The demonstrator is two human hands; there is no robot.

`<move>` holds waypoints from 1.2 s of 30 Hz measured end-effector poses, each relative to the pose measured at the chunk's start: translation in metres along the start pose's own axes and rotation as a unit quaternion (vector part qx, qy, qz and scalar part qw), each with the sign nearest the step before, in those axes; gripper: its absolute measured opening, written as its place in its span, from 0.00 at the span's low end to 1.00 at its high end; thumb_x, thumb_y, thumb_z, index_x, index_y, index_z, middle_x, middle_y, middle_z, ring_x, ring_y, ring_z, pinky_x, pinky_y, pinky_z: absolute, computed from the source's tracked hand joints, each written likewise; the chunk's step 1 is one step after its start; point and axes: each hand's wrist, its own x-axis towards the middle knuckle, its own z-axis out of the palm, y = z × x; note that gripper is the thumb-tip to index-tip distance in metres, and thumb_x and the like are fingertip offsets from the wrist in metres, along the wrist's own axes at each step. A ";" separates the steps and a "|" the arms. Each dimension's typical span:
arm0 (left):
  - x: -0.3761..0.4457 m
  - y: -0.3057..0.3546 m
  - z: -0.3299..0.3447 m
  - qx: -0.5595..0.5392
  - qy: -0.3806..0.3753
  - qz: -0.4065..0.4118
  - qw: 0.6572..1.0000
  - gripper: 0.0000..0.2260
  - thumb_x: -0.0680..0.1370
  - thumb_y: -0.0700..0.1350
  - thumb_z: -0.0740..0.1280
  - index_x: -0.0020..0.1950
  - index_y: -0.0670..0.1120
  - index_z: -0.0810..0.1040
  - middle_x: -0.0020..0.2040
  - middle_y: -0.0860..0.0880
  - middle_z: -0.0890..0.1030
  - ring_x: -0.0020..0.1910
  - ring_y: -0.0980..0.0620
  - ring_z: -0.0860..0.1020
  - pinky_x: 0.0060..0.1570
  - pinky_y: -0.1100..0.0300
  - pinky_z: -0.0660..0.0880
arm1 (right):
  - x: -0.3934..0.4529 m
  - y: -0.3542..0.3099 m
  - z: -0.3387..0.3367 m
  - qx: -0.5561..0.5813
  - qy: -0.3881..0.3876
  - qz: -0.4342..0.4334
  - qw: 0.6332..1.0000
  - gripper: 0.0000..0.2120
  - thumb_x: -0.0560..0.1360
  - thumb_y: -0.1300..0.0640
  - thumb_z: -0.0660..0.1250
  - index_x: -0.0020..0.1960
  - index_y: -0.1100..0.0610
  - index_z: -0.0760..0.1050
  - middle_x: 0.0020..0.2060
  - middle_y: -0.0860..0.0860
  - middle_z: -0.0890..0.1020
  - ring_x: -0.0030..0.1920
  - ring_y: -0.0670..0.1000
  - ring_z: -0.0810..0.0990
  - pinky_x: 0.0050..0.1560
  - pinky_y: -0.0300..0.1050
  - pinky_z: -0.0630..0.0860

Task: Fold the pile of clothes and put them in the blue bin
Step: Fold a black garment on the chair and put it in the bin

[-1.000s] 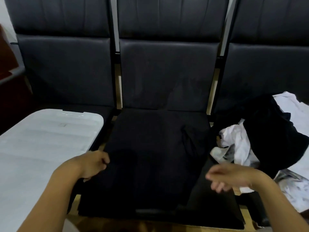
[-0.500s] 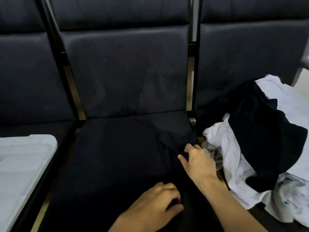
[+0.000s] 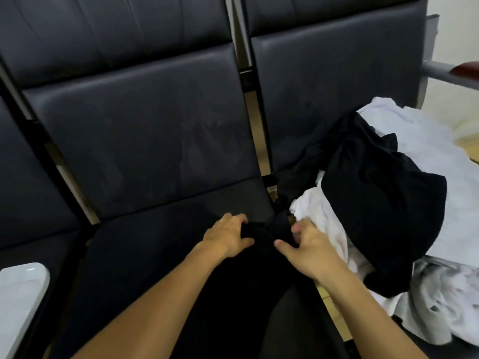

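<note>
Chair seats (image 3: pixel 145 141): smooth matt dark leatherette. Clothes pile (image 3: pixel 388 203): soft crumpled cloth. Lid (image 3: pixel 18 294): glossy white plastic.

Garment (image 3: pixel 254 275) on middle seat: plain black, no pattern visible. Seats (image 3: pixel 145 141): dark navy-grey, padded, with faint darker blotches on the backrests; frames black. Pile (image 3: pixel 388 203) on right seat: black cloth over plain white cloth; near right, white fabric (image 3: pixel 440 314) with grey mottled print. Lid (image 3: pixel 18 296), near left: white, glossy. Armrest (image 3: pixel 466 69), far right: reddish-brown on grey bar.
</note>
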 end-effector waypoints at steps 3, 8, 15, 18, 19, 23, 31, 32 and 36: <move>0.006 0.016 0.002 0.064 0.058 0.050 0.995 0.08 0.78 0.50 0.67 0.55 0.51 0.76 0.57 0.48 0.75 0.60 0.47 0.74 0.60 0.51 0.69 | 0.000 -0.005 0.001 0.002 -0.002 -0.034 0.999 0.38 0.70 0.45 0.75 0.74 0.53 0.62 0.67 0.52 0.71 0.68 0.53 0.72 0.64 0.46 0.72; -0.002 0.042 -0.012 -0.139 0.045 0.148 0.978 0.05 0.76 0.47 0.65 0.42 0.52 0.79 0.44 0.51 0.81 0.47 0.51 0.80 0.56 0.46 0.76 | 0.007 0.003 0.002 -0.058 -0.028 -0.064 0.996 0.34 0.69 0.47 0.75 0.72 0.45 0.66 0.63 0.51 0.70 0.66 0.54 0.71 0.62 0.47 0.73; -0.029 0.063 -0.043 -0.319 -0.115 0.198 0.920 0.06 0.79 0.41 0.68 0.51 0.40 0.82 0.34 0.44 0.78 0.32 0.49 0.78 0.38 0.59 0.77 | 0.004 -0.003 -0.030 0.062 0.087 -0.057 0.993 0.08 0.78 0.56 0.62 0.52 0.52 0.80 0.38 0.51 0.78 0.45 0.58 0.80 0.43 0.46 0.76; -0.029 0.062 -0.048 -0.409 -0.216 0.167 0.871 0.14 0.79 0.51 0.66 0.57 0.43 0.83 0.52 0.44 0.85 0.53 0.46 0.83 0.54 0.54 0.80 | -0.006 -0.001 -0.058 0.152 0.103 -0.010 0.983 0.11 0.75 0.56 0.59 0.50 0.52 0.79 0.46 0.56 0.82 0.45 0.60 0.83 0.46 0.55 0.83; -0.025 0.061 -0.044 -0.404 -0.192 0.152 0.881 0.16 0.80 0.52 0.64 0.57 0.42 0.84 0.54 0.44 0.85 0.56 0.47 0.82 0.58 0.53 0.79 | -0.012 0.002 -0.068 0.193 0.073 0.004 0.978 0.10 0.77 0.58 0.59 0.49 0.53 0.80 0.46 0.56 0.82 0.45 0.58 0.84 0.44 0.54 0.84; 0.007 0.048 -0.011 -0.165 -0.065 0.160 0.971 0.14 0.78 0.47 0.70 0.63 0.47 0.79 0.58 0.44 0.81 0.59 0.49 0.78 0.63 0.53 0.76 | -0.034 0.017 -0.104 0.243 -0.155 -0.002 0.958 0.13 0.79 0.69 0.62 0.46 0.59 0.83 0.43 0.56 0.85 0.45 0.52 0.86 0.46 0.46 0.84; 0.029 0.058 0.017 0.032 -0.064 0.182 0.981 0.06 0.77 0.51 0.70 0.50 0.53 0.75 0.46 0.53 0.75 0.53 0.46 0.78 0.53 0.49 0.76 | -0.043 0.029 -0.123 -0.071 -0.230 0.017 0.970 0.14 0.64 0.40 0.79 0.38 0.50 0.83 0.35 0.45 0.84 0.38 0.42 0.82 0.44 0.37 0.75; 0.030 0.058 0.017 0.014 -0.058 0.178 0.982 0.05 0.78 0.49 0.69 0.49 0.53 0.74 0.47 0.51 0.76 0.51 0.46 0.79 0.53 0.49 0.77 | -0.044 0.028 -0.123 -0.071 -0.241 0.023 0.968 0.17 0.65 0.37 0.77 0.37 0.50 0.82 0.35 0.46 0.84 0.36 0.41 0.81 0.44 0.36 0.74; 0.035 0.058 0.002 -0.153 0.018 0.165 0.974 0.08 0.79 0.43 0.66 0.43 0.53 0.69 0.43 0.50 0.77 0.43 0.49 0.77 0.44 0.55 0.76 | -0.045 0.026 -0.120 0.006 -0.168 0.028 0.985 0.22 0.70 0.39 0.73 0.38 0.59 0.81 0.34 0.54 0.85 0.31 0.41 0.80 0.37 0.32 0.75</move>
